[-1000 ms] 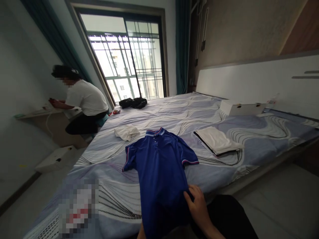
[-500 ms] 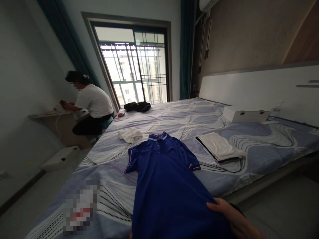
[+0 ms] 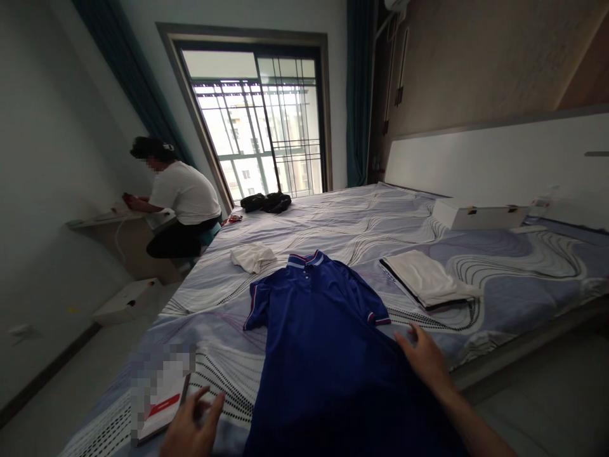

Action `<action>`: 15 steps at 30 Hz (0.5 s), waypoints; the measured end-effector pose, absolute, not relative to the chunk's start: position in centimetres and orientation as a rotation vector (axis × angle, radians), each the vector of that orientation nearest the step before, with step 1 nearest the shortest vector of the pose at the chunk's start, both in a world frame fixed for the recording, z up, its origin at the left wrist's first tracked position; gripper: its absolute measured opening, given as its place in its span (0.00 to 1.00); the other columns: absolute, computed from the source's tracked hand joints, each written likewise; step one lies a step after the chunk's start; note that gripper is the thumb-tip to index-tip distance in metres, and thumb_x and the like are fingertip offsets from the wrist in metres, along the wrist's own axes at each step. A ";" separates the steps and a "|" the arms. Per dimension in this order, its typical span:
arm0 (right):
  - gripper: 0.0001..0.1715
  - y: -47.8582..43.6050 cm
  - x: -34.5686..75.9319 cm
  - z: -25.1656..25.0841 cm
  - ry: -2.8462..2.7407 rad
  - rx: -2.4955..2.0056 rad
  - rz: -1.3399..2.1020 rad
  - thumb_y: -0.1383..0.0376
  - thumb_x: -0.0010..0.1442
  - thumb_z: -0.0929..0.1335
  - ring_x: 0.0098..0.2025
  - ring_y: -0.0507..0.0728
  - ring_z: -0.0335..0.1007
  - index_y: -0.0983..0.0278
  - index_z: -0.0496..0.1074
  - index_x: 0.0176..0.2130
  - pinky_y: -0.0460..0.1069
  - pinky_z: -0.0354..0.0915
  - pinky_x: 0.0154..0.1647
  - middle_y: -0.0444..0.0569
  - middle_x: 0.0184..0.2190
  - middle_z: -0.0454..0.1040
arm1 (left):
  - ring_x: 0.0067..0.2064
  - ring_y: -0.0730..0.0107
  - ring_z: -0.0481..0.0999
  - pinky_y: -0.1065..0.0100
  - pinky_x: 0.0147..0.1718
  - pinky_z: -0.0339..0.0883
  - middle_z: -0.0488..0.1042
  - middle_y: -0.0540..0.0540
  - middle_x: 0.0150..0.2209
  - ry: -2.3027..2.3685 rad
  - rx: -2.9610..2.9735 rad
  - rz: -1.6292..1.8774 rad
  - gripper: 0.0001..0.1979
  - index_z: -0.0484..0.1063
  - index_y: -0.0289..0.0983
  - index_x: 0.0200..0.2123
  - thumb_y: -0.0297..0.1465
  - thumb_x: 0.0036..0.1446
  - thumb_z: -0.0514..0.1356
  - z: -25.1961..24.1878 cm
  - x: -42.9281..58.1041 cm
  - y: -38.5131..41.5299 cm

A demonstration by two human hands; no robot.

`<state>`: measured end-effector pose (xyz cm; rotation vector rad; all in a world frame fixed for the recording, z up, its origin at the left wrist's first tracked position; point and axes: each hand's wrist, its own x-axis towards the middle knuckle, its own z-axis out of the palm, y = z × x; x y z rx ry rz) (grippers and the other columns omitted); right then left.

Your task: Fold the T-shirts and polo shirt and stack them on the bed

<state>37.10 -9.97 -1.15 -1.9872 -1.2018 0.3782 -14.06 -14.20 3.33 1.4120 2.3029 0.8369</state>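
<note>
My left hand (image 3: pixel 191 424) is above the bed (image 3: pixel 333 219), fingers bent and apart; the blue shirt (image 3: pixel 318 343) lies spread between my hands; my right hand (image 3: pixel 425 358) is by its right edge, thumb and fingers parted, contact unclear. A white box (image 3: pixel 126 303) sits on the floor (image 3: pixel 85 381), a second box (image 3: pixel 480 216) on the bed, contents hidden.

The right hand (image 3: pixel 425 357) is showing bare, its thumb and fingers looking slender and rounded at the tips. Just behind that hand, the wrist is narrowing into a bare forearm (image 3: pixel 469 409), which is running out of view below. The left hand (image 3: pixel 189 426) is also showing bare, its wrist lying out of view behind it; fingernail details are blurring.
</note>
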 end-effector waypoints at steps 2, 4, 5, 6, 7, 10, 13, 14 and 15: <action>0.41 -5.8 35.1 -0.4 -1.201 -2.097 0.317 0.43 0.60 0.63 0.54 0.66 0.71 0.70 0.67 0.59 0.56 0.65 0.54 0.64 0.51 0.74 | 0.62 0.43 0.69 0.49 0.62 0.60 0.72 0.29 0.58 2.284 1.582 0.827 0.48 0.64 0.26 0.61 0.58 0.48 0.51 3.2 -11.9 -9.3; 0.39 -2.3 33.8 -0.1 -1.197 -2.268 0.228 0.43 0.60 0.65 0.55 0.68 0.70 0.67 0.69 0.58 0.58 0.64 0.54 0.63 0.52 0.73 | 0.70 0.42 0.54 0.45 0.67 0.46 0.60 0.25 0.67 2.341 1.673 0.686 0.50 0.58 0.20 0.64 0.55 0.50 0.50 2.4 -9.5 -5.0; 0.37 -0.9 33.3 -0.1 -1.208 -2.340 0.195 0.43 0.61 0.65 0.55 0.69 0.69 0.65 0.70 0.57 0.59 0.64 0.53 0.63 0.52 0.73 | 0.72 0.42 0.49 0.42 0.68 0.40 0.56 0.27 0.69 2.371 1.697 0.628 0.49 0.56 0.21 0.65 0.54 0.51 0.49 1.9 -8.5 -3.2; 0.34 0.3 33.1 -0.2 -1.234 -2.388 0.178 0.44 0.62 0.66 0.54 0.68 0.70 0.64 0.71 0.56 0.59 0.64 0.52 0.61 0.52 0.73 | 0.73 0.43 0.46 0.39 0.68 0.37 0.53 0.28 0.70 2.403 1.698 0.586 0.48 0.56 0.22 0.65 0.54 0.52 0.49 1.5 -7.7 -1.6; 0.30 1.3 33.0 -0.5 -1.277 -2.413 0.175 0.46 0.63 0.65 0.54 0.67 0.70 0.62 0.72 0.55 0.59 0.64 0.51 0.60 0.51 0.73 | 0.73 0.43 0.45 0.38 0.68 0.35 0.53 0.29 0.71 2.430 1.689 0.573 0.47 0.56 0.25 0.66 0.55 0.53 0.50 1.1 -7.3 -0.2; 0.22 3.8 33.3 -1.2 -1.466 -2.392 0.146 0.52 0.69 0.62 0.53 0.64 0.71 0.61 0.74 0.51 0.55 0.64 0.50 0.57 0.50 0.74 | 0.72 0.46 0.50 0.40 0.68 0.39 0.58 0.30 0.69 2.449 1.660 0.666 0.41 0.59 0.30 0.64 0.52 0.56 0.51 0.5 -7.6 3.3; 0.20 6.2 34.0 -1.2 -1.522 -2.364 0.162 0.56 0.71 0.59 0.52 0.62 0.73 0.63 0.72 0.50 0.52 0.63 0.50 0.57 0.49 0.76 | 0.64 0.47 0.66 0.45 0.64 0.53 0.72 0.33 0.59 2.367 1.618 0.856 0.28 0.67 0.37 0.57 0.44 0.57 0.52 0.6 -9.5 5.6; 0.20 7.1 34.3 -1.1 -1.494 -2.372 0.200 0.56 0.71 0.59 0.51 0.62 0.74 0.64 0.71 0.51 0.52 0.64 0.49 0.57 0.48 0.77 | 0.59 0.46 0.72 0.46 0.59 0.60 0.76 0.34 0.53 2.357 1.544 0.916 0.24 0.69 0.38 0.53 0.43 0.58 0.52 0.7 -10.2 6.1; 0.20 8.0 34.7 -0.9 -1.455 -2.386 0.241 0.56 0.72 0.58 0.49 0.62 0.75 0.64 0.70 0.52 0.52 0.65 0.48 0.57 0.46 0.78 | 0.53 0.46 0.75 0.48 0.54 0.65 0.78 0.35 0.47 2.367 1.455 0.958 0.23 0.70 0.38 0.51 0.43 0.58 0.51 0.7 -11.0 6.5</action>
